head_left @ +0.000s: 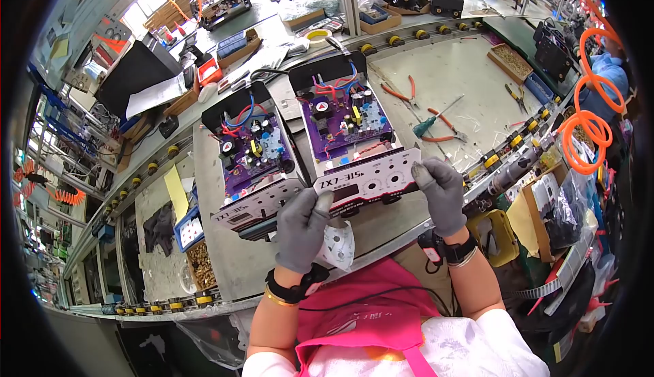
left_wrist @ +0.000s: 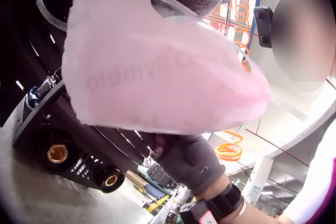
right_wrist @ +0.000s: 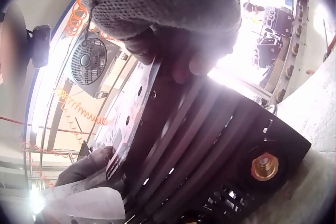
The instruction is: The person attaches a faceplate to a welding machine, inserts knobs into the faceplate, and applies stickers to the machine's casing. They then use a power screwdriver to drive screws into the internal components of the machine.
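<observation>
A white front-panel sticker (head_left: 368, 181) marked "ZX7-315K" lies along the front face of the right-hand open machine (head_left: 346, 115). Its left end is pinched by my grey-gloved left hand (head_left: 301, 232), thumb on top. At the other end, my gloved right hand (head_left: 441, 193) pinches the corner between thumb and fingers. Below the left hand hangs a loose pale sheet with holes (head_left: 338, 246); in the left wrist view this sheet (left_wrist: 157, 71) covers much of the machine. The right wrist view shows the sticker's edge (right_wrist: 128, 124) along the dark slotted front with a brass socket (right_wrist: 264, 166).
A second open machine (head_left: 253, 147) with a like panel stands close on the left. Pliers (head_left: 400, 92) and a green-handled screwdriver (head_left: 426, 126) lie on the bench beyond. A roller track (head_left: 504, 153) borders the bench, and a coiled orange hose (head_left: 587, 128) hangs at right.
</observation>
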The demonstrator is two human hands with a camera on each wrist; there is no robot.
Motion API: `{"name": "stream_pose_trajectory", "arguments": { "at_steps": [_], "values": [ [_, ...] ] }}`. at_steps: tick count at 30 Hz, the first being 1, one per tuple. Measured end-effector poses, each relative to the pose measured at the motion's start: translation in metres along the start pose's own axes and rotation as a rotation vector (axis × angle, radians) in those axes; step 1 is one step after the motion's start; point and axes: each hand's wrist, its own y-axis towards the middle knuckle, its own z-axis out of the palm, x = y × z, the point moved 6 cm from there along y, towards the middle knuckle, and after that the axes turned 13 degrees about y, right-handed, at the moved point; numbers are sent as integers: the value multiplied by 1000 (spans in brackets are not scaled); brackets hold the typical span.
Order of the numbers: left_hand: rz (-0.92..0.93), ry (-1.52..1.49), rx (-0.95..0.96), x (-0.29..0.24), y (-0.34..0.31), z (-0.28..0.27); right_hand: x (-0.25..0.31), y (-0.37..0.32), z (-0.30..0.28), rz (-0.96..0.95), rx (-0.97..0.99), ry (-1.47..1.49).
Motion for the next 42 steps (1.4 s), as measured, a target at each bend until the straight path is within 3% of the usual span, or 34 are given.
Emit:
{"name": "stream_pose_trajectory", "arguments": {
  "at_steps": [8,14,18,20,23,24,25,28,29,30,31,32,33,34,35,36,37,38,39,40,42],
  "values": [
    [-36,59,18,-13,1,-6,-3,0,2,13,-31,-17],
    [4,264,28,-24,4,-12,9,4,3,-150,-47,-294],
    [153,550,-54,-32,6,-13,20,2,6,-279,-88,-416],
    [141,694,-82,-39,7,-14,27,3,8,-361,-79,-511],
    [98,840,-95,-40,7,-15,22,12,1,-299,-3,-816],
    [88,827,-97,-38,6,-15,20,15,-1,-256,39,-905],
    [78,814,-99,-37,5,-15,7,19,-10,-96,59,-938],
    [91,762,-145,-28,-5,-18,0,9,-20,-27,130,-1025],
    [116,723,-157,-24,-10,-16,4,3,-28,85,125,-1028],
    [112,579,-133,-23,-19,-24,6,-6,-40,121,98,-984],
    [-128,316,-72,-8,-31,-32,22,-18,-53,90,112,-914],
    [-211,124,-96,-18,-43,-44,45,-28,-62,56,136,-843],
    [-228,-19,-44,19,-59,-59,71,-37,-78,34,84,-798],
    [-127,-135,-12,22,-69,-76,98,-47,-98,-94,-12,-817],
    [-391,-171,191,34,-92,-107,129,-54,-116,-188,-210,-713],
    [-448,-276,103,52,-114,-130,160,-60,-134,-235,-278,-804],
    [99,-157,-260,20,-123,-138,169,-71,-179,-300,-502,-950],
    [-156,4,-438,-2,-133,-141,170,-77,-236,-454,-609,-858],
    [-272,38,-587,5,-147,-160,178,-79,-299,-492,-842,-965],
    [-341,30,-703,24,-159,-177,177,-69,-351,-458,-910,-1034],
    [-450,31,-897,61,-192,-213,159,-49,-436,-233,-824,-1231]
  ]
}}
